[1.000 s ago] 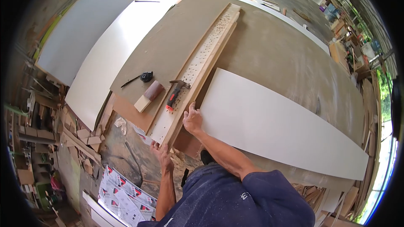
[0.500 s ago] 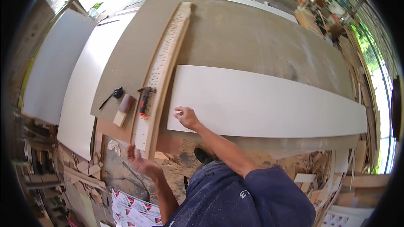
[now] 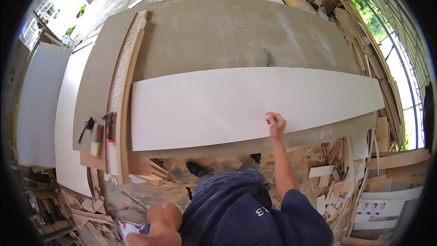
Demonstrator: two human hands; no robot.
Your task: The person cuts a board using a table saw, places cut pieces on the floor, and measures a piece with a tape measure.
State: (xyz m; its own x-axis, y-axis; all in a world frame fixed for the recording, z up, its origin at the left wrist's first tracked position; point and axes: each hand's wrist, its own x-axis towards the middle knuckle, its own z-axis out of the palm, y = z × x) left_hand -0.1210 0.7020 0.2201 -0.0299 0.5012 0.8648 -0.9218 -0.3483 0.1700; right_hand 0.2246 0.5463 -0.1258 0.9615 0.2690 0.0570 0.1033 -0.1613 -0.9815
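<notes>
My right hand [image 3: 276,125] is over the near edge of a long white panel [image 3: 205,105], fingers curled together; whatever they may hold is too small to make out. My left arm is bent back at the lower left, its hand out of sight. The panel lies on a large brown board [image 3: 205,41], its left end close to a long wooden beam [image 3: 129,73]. On the dotted white strip [image 3: 122,70] along that beam rests a hammer [image 3: 109,127] with a black and red handle.
Left of the beam lie a brown block with a pale wooden end [image 3: 97,139] and a small black tool [image 3: 88,124]. White sheets [image 3: 75,118] lean further left. Wood scraps [image 3: 325,177] litter the sawdusty floor, with stacked boards [image 3: 373,73] at the right.
My right hand has moved right along the panel's near edge. My left hand has dropped back out of view from near the beam's end. The view has shifted right.
</notes>
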